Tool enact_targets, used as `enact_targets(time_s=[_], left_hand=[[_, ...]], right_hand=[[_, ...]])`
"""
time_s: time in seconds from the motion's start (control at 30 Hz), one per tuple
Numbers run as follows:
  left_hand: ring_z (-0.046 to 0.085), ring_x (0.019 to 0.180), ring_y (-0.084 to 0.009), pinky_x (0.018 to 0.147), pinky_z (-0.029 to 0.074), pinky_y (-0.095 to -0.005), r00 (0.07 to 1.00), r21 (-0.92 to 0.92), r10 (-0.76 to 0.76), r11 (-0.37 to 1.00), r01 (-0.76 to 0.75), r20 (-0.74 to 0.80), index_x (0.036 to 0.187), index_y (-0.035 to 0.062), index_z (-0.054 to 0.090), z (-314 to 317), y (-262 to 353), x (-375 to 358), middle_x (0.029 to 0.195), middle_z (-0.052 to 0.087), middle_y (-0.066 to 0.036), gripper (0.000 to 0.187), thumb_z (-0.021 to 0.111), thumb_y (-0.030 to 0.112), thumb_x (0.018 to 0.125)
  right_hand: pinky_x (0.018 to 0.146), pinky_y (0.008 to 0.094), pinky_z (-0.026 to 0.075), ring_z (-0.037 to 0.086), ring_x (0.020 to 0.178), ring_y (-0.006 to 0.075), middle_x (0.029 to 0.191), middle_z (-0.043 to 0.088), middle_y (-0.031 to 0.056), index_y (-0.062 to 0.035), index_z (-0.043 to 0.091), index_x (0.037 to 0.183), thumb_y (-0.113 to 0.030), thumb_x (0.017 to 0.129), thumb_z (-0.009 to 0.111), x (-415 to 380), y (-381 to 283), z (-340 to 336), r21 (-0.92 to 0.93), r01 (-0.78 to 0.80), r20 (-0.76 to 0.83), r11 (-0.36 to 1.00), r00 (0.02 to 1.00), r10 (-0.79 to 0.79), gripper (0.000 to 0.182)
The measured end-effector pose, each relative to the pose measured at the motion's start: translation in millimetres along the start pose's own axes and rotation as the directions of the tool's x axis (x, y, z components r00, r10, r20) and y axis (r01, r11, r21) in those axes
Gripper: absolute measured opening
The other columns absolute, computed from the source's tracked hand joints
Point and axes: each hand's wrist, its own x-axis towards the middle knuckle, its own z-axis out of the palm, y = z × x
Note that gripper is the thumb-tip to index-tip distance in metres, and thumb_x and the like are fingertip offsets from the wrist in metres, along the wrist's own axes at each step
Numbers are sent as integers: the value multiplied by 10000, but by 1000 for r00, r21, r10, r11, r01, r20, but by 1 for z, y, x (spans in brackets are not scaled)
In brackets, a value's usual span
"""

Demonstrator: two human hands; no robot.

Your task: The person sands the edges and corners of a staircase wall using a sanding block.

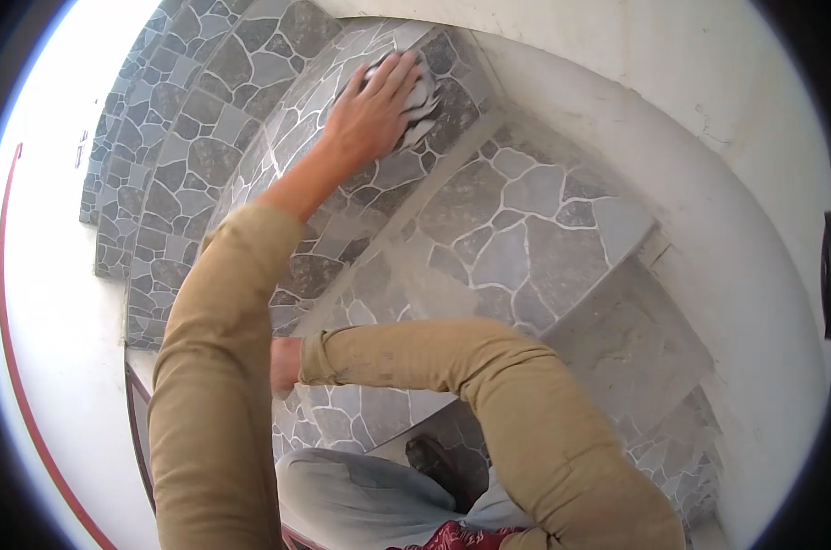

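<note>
My left hand [371, 108] is stretched out at the top of the view, pressing a bunched black-and-white rag [422, 99] against the upright face of a step. This step face [319, 234] has a grey stone-pattern tile surface with white joint lines. The rag shows mostly beyond the fingers and along the hand's right side. My right hand [285, 367] is low and left, near the tiled tread; my left sleeve covers most of it, fingers included. Dusty pale smears lie on the tread [489, 229] below the rag.
More tiled steps [172, 183] curve upward at the upper left. A pale wall [690, 156] with a rounded base bounds the right side. Lower down is a bare grey, dusty step [631, 335]. My dark shoe [438, 467] rests on a lower step.
</note>
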Motion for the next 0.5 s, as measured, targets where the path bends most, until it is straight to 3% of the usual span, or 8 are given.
enact_targets(time_s=[0.03, 0.07, 0.2, 0.3, 0.37, 0.43, 0.47, 0.5], left_hand=[[279, 1493, -281, 1183, 300, -490, 999, -35, -2, 999, 3, 35, 1524, 33, 374, -5, -3, -23, 1637, 266, -105, 671, 571, 290, 936], [276, 1496, -284, 1186, 296, -485, 995, -68, -15, 997, 22, 95, 1531, 33, 361, -18, -4, -48, 1639, 263, -109, 690, 587, 283, 929], [318, 1478, -314, 1197, 271, -480, 985, -240, -26, 968, 67, 168, 1544, 21, 328, -44, -29, -126, 1623, 288, -144, 728, 614, 277, 926], [349, 1457, -346, 1198, 267, -495, 932, -300, -223, 903, 308, 286, 1549, 32, 311, -47, -43, -170, 1605, 315, -168, 699, 557, 334, 969], [393, 1424, -375, 1191, 274, -511, 915, -451, -325, 798, 401, 238, 1553, 26, 297, -38, -46, -189, 1566, 364, -214, 691, 567, 292, 975], [415, 1406, -385, 1174, 306, -485, 915, -525, -337, 749, 403, 222, 1536, 20, 331, -46, -45, -184, 1532, 408, -233, 670, 582, 270, 967], [428, 1395, -390, 1162, 324, -469, 925, -564, -327, 735, 376, 192, 1524, 16, 351, -45, -47, -183, 1522, 419, -237, 657, 584, 274, 966], [440, 1384, -395, 1151, 341, -453, 935, -602, -316, 719, 347, 162, 1512, 13, 372, -43, -47, -182, 1513, 429, -240, 644, 585, 277, 964]], right_hand=[[792, 448, 563, 693, 984, 344, 1080, 719, 155, -105, 734, 1056, -165, 678, 749, -1, -26, -23, -381, -63, 236, 923, 958, 163, 383], [664, 435, 562, 706, 822, 360, 933, 728, 134, -111, 735, 893, -142, 644, 725, -3, -28, -19, -384, -125, 183, 915, 961, 208, 251], [733, 450, 557, 709, 857, 347, 932, 733, 158, -104, 755, 942, -206, 636, 705, -48, -52, -113, -352, -404, 284, 844, 813, 508, 327], [717, 440, 532, 691, 829, 322, 944, 720, 187, -117, 699, 1220, -290, 690, 695, -82, -62, -240, -515, -546, 411, 661, 519, 749, 558], [716, 420, 545, 696, 813, 309, 893, 705, 182, -97, 406, 1499, -239, 741, 670, -140, -81, -309, -511, -615, 141, 600, 629, 764, 815], [800, 441, 561, 699, 883, 324, 914, 695, 181, -37, 521, 1372, -140, 805, 620, -172, -97, -328, -336, -900, -418, 278, 407, 812, 585], [800, 441, 561, 699, 883, 324, 914, 695, 181, -37, 521, 1372, -140, 805, 620, -181, -83, -325, -342, -900, -414, 271, 403, 816, 585], [811, 442, 557, 680, 934, 341, 980, 676, 185, -65, 520, 1389, -122, 808, 615, -192, -64, -318, -336, -928, -734, 162, 365, 573, 591]])
